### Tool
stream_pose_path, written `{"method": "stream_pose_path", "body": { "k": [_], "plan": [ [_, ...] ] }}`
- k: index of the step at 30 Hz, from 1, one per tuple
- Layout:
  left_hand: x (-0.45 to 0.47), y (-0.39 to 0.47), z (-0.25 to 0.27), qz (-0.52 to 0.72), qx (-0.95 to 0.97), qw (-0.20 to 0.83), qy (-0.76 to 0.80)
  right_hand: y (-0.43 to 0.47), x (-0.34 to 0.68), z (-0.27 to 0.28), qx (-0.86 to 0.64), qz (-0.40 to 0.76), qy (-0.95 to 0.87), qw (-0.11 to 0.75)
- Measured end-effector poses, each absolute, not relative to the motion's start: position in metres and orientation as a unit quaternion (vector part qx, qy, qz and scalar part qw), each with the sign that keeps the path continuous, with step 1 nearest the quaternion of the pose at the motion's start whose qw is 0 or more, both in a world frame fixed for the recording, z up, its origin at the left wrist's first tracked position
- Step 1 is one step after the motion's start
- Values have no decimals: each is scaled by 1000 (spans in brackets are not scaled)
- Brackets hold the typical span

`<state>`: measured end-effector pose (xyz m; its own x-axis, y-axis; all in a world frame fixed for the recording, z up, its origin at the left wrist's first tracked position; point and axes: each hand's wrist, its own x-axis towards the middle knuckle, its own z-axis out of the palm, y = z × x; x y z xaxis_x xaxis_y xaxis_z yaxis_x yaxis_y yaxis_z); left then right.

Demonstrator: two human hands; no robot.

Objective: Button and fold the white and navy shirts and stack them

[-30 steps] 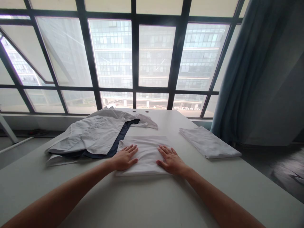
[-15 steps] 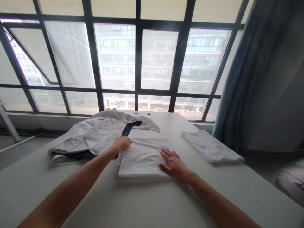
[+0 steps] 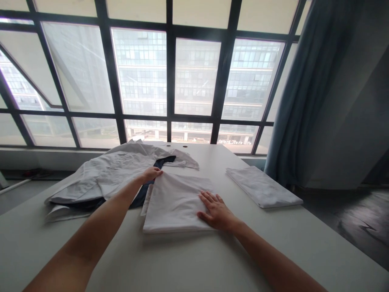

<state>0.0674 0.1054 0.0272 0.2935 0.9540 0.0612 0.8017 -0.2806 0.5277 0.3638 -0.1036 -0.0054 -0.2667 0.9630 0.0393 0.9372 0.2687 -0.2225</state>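
A folded white cloth (image 3: 176, 202) lies flat on the white table in front of me, a few soft creases across its top. At its far left corner, my left hand (image 3: 152, 173) is closed, pinching the edge of the fabric between thumb and fingers. My right hand (image 3: 215, 213) rests flat on the right side of the same cloth, fingers stretched out. Some layers stick out along the cloth's left edge. Just beyond my left hand is a loose heap of white garments (image 3: 106, 174) with a dark navy strip (image 3: 161, 161) showing.
Another folded white cloth (image 3: 264, 187) lies on the right part of the table (image 3: 170, 263). Behind the table's far edge stands a large window with dark frames (image 3: 170, 81). A blue-grey curtain (image 3: 294, 109) hangs at the right.
My left hand has closed on the far left corner of the cloth and drawn it slightly up and outward. The right hand stays flat on it. The view has shifted a little right.
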Motion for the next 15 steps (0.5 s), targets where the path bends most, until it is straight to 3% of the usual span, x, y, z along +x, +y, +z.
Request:
{"method": "stream_pose_path", "body": {
  "k": [4,9,15],
  "plan": [
    [68,100,27,161,771,173,592,-103,365,-7,-598,75,-794,87],
    [88,75,29,163,795,56,581,-103,364,-6,-597,78,-793,87],
    [132,35,1,110,914,3,390,-104,363,-6,-597,75,-794,86]
  ]
}}
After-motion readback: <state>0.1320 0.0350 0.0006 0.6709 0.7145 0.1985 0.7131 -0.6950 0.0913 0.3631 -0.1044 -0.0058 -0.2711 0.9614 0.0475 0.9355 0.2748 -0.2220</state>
